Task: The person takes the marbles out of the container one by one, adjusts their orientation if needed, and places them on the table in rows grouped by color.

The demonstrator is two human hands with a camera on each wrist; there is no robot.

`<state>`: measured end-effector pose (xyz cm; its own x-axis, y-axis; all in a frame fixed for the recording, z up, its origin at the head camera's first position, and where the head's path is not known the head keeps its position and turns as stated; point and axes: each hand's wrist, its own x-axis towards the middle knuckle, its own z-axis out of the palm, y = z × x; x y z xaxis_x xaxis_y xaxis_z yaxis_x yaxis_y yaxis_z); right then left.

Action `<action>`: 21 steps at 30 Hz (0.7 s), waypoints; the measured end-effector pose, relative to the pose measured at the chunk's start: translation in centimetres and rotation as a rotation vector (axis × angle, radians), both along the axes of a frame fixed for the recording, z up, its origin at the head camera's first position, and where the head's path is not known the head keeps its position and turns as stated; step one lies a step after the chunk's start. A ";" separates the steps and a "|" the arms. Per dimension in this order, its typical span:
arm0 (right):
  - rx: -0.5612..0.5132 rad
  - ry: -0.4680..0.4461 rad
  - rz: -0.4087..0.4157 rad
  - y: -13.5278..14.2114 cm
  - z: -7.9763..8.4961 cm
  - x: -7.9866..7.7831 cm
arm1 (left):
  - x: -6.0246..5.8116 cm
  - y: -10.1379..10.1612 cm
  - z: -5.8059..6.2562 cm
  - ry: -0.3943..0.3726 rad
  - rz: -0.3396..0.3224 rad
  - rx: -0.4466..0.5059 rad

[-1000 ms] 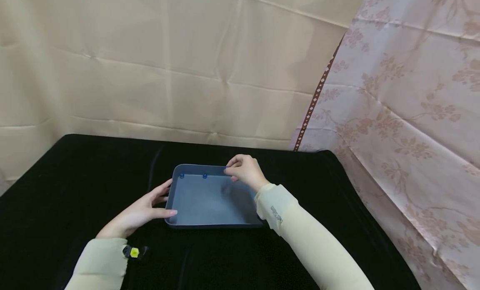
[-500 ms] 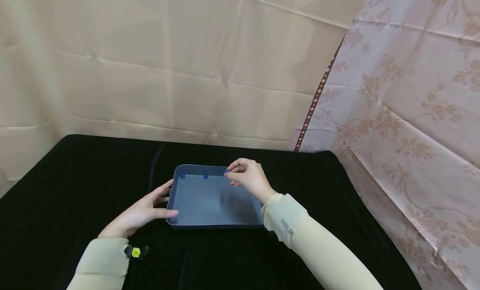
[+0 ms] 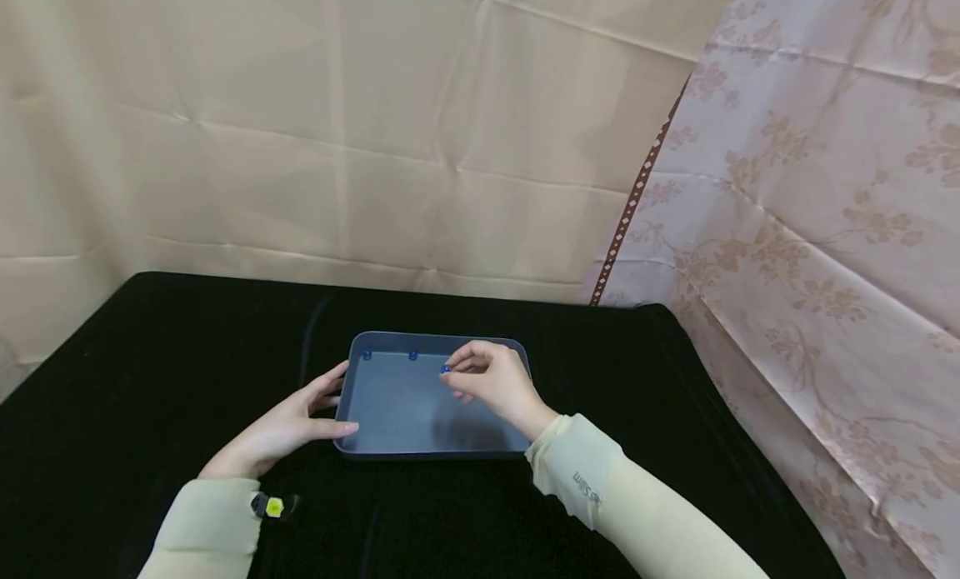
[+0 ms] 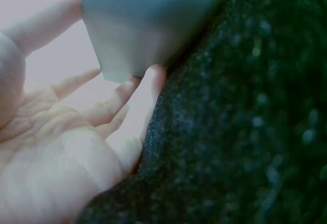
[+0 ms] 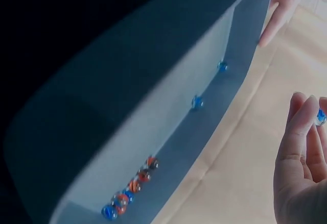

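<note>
A blue-grey tray (image 3: pixel 397 404) with low walls lies on the black-covered table. My left hand (image 3: pixel 288 425) holds it at the left side, thumb over the rim and fingers against the outer wall; the left wrist view shows the fingertips touching the tray (image 4: pixel 148 25). Above the tray's right half, my right hand (image 3: pixel 498 387) pinches a blue glass marble (image 5: pixel 321 117) between thumb and fingertips. Two blue marbles sit apart along the far wall, one at the left (image 3: pixel 367 356) and one nearer the middle (image 3: pixel 413 356).
Several orange and blue marbles (image 5: pixel 134 185) line one end of the tray's far wall, seen in the right wrist view and hidden behind my right hand from the head. A beige curtain (image 3: pixel 375 146) hangs behind the table, a floral one (image 3: pixel 817 254) at the right.
My right hand has drawn back from the tray's far rim toward me, over the inside, with the blue marble between its fingertips. The left hand keeps its place on the tray.
</note>
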<state>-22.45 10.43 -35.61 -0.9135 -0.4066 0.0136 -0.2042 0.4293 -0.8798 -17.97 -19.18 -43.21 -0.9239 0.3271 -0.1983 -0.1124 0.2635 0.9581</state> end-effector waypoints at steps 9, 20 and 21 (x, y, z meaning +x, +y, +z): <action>-0.009 -0.031 0.078 -0.2 -1.0 2.0 | 0.1 0.0 -0.1 -0.003 0.001 -0.004; -0.008 -0.056 0.142 -0.1 -2.5 3.9 | 0.3 0.3 -0.4 0.014 -0.006 0.003; -0.011 -0.060 0.149 -0.1 -2.7 4.0 | 0.3 0.3 -0.4 0.018 -0.005 0.004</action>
